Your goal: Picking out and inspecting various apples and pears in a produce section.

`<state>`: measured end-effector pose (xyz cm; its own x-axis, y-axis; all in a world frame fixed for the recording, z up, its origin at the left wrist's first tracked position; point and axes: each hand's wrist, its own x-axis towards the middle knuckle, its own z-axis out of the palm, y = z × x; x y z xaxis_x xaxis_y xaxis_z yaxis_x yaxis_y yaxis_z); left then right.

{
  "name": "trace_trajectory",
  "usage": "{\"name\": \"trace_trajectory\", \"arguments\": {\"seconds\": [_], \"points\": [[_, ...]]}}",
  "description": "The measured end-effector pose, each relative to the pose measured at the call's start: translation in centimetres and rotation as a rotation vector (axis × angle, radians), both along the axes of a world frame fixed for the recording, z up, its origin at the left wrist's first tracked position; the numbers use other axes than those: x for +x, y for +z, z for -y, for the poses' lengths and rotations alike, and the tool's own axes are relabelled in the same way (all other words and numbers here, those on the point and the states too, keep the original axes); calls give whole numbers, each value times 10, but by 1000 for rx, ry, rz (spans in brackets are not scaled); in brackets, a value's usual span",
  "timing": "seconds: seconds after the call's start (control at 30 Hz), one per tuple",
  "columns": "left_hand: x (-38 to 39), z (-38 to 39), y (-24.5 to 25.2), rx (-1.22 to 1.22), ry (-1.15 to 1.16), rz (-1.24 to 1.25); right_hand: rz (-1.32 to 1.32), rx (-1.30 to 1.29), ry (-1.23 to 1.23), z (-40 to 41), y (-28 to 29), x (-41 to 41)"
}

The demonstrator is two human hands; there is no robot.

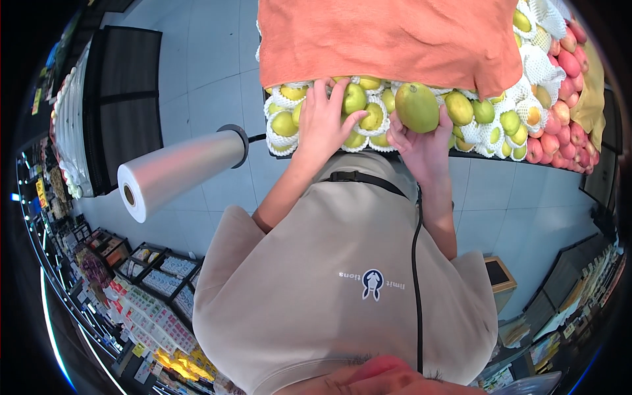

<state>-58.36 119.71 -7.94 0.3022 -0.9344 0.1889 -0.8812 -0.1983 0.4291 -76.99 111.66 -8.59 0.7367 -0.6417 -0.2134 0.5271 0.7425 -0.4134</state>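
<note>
A smooth green mango (pixel 417 107) is held up in my right hand (pixel 419 140), its stem end facing away from me. The fingers and thumb grip it from below and the right side, just above the front of the fruit display. My left hand (pixel 321 118) lies on the display with fingers apart. Between its thumb and forefinger sits a green fruit (pixel 354 98); whether the hand grips it I cannot tell. Around both hands are several yellow-green fruits (pixel 284 123) in white foam nets. An orange cloth (pixel 390 44) covers the pile behind, its front edge near my left fingertips.
Red apples (pixel 563 136) lie on the display's right, beside a yellow cloth (pixel 590 94). A roll of clear plastic bags (pixel 182 170) projects at the left on a black holder. Black crates (pixel 131 111) stand farther left. A black strap (pixel 417 276) hangs down my shirt.
</note>
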Motion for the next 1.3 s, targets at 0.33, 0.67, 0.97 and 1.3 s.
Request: {"name": "trace_trajectory", "arguments": {"seconds": [0.33,0.67,0.97,1.3], "points": [[-14,12,33,-300,-325,-128,-709,-1048,-406,1,15,14],[-19,35,-13,-441,-285,-358,-1007,-1167,-158,-10,22,28],[4,27,-8,-188,-338,-1415,-916,-1238,-190,-3,28,6],[8,25,-2,10,-270,-1525,-830,-1428,-306,-3,39,25]]}}
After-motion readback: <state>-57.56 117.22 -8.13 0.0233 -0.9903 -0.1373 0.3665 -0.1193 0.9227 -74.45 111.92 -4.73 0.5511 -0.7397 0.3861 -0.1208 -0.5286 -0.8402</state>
